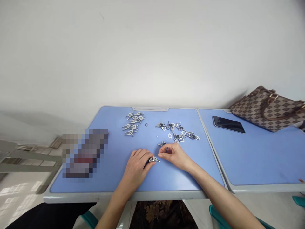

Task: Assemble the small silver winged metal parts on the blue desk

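Note:
My left hand (pixel 139 165) is closed on a small metal part (pixel 154 159) near the front middle of the blue table. Just right of it, my right hand (pixel 173 154) has thumb and forefinger pinched together; whatever is between them is too small to make out. Another metal part with a dark centre (pixel 162 144) lies right behind the right fingertips. A pile of silvery metal parts (pixel 133 123) is at the back left. To the back right lie several metal parts with black round centres (pixel 177 136), with loose flat gaskets (pixel 170 136) among them. A thin dark ring (pixel 146 125) rests between the groups.
A pixelated dark object (pixel 88 154) lies at the table's left side. On the adjoining right table (pixel 257 159) are a black phone (pixel 228 124) and a brown checkered bag (pixel 269 109). A pale wall (pixel 152 57) stands behind both tables.

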Available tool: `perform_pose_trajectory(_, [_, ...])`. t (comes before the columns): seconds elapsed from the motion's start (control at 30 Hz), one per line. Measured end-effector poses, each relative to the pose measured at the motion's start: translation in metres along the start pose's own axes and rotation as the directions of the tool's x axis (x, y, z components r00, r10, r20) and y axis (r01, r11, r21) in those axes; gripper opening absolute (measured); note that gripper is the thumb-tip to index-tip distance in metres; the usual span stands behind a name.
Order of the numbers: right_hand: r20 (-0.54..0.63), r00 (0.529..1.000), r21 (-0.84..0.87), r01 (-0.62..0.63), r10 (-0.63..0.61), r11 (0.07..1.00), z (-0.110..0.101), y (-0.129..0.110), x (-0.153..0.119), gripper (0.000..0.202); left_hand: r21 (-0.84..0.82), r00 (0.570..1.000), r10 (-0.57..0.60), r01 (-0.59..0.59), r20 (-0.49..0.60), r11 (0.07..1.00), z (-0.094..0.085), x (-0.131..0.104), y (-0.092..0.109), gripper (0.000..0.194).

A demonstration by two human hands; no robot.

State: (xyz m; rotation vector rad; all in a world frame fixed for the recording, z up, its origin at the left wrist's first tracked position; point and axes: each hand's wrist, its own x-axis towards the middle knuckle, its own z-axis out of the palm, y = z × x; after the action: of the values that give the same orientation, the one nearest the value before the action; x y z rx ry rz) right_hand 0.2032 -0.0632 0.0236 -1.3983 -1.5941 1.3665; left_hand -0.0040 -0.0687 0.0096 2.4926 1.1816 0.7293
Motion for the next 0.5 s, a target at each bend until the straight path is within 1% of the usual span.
perform_pose_trajectory(0.07, [0.035, 0.999, 0.042, -0.017, 0.015, 0.999, 0.006, 0.002, 0.005, 0.009, -0.003, 1.0, 0.002, -0.002, 0.004, 1.0, -0.001, 0.001, 0.001, 0.004])
perform_pose_trajectory(0.2, [0.076, 0.996, 0.073, -0.05, 0.045, 0.996, 0.011, 0.002, 0.007, 0.009, -0.005, 1.0, -0.002, 0.002, 0.015, 1.0, -0.001, 0.0, 0.002, 0.005])
perform_pose_trajectory(0.37, [0.072, 0.995, 0.028, -0.065, 0.063, 0.997, 0.014, 0.001, 0.006, 0.009, -0.009, 1.0, -0.006, 0.006, 0.018, 1.0, 0.001, -0.001, 0.001, 0.004])
perform_pose_trajectory(0.5, [0.08, 0.995, 0.057, -0.069, 0.065, 0.996, 0.014, 0.004, 0.009, 0.006, -0.021, 1.0, -0.008, 0.009, 0.015, 1.0, 0.001, -0.001, 0.002, 0.004])
